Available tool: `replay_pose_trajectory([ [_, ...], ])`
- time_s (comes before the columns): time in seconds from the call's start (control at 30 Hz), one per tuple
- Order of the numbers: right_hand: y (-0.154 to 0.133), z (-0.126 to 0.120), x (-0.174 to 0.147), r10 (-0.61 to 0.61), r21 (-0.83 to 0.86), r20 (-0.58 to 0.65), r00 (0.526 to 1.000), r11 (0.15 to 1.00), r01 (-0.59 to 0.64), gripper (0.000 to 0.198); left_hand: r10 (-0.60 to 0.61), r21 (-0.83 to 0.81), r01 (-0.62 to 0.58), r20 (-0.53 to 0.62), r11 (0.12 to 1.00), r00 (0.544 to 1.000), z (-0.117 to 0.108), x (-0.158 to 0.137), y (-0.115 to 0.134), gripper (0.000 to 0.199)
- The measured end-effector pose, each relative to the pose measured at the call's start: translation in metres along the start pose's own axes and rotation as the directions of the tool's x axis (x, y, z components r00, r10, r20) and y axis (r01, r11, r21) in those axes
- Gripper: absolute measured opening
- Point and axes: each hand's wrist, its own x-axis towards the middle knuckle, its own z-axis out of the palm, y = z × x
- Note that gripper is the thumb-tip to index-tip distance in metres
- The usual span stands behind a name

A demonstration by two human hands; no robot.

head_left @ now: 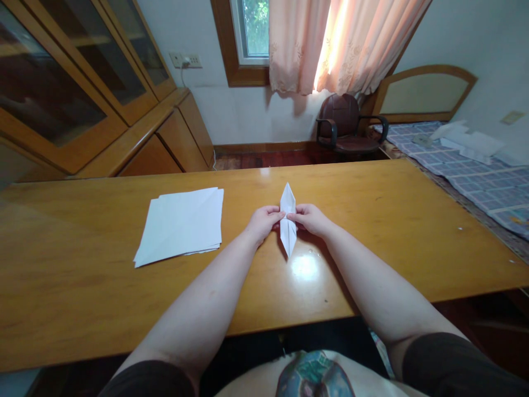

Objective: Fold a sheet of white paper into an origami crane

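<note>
A folded piece of white paper (289,236), long and narrow with a point at each end, is held just above the table in front of me. My left hand (264,220) grips its left edge, thumb on top and fingers partly hidden beneath. From the other side my right hand (311,218) pinches the right edge, its thumb also resting on the upper face near the middle. Creases run along the paper's length. To the left of my left hand lies a loose stack of white paper sheets (182,223), the top one showing a faint diagonal crease.
The wooden table (82,286) spans the view, its near edge close to my body. Beyond it stand a brown armchair (345,124) and a wooden cabinet (144,149) with glass doors. At the right is a bed (475,171) with papers on it.
</note>
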Motion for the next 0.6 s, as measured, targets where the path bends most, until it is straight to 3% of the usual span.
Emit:
replay_pose_trajectory([
  [0.17, -0.0001, 0.0010, -0.0011, 0.007, -0.071, -0.004, 1.000, 0.997, -0.007, 0.031, 0.004, 0.020, -0.003, -0.098, 1.000, 0.995, 0.0000, 0.0019, -0.0026, 0.032],
  [0.4, -0.0041, 0.0015, -0.0029, 0.008, -0.067, 0.067, 0.998, 0.998, -0.004, 0.030, -0.004, 0.020, 0.006, -0.074, 1.000, 0.997, -0.0005, -0.0002, 0.0004, 0.035],
  [0.6, -0.0021, 0.0007, -0.0013, 0.025, -0.018, 0.080, 0.997, 1.000, -0.024, 0.031, 0.075, 0.052, -0.070, -0.103, 0.996, 0.992, -0.0007, 0.0013, -0.0004, 0.032],
])
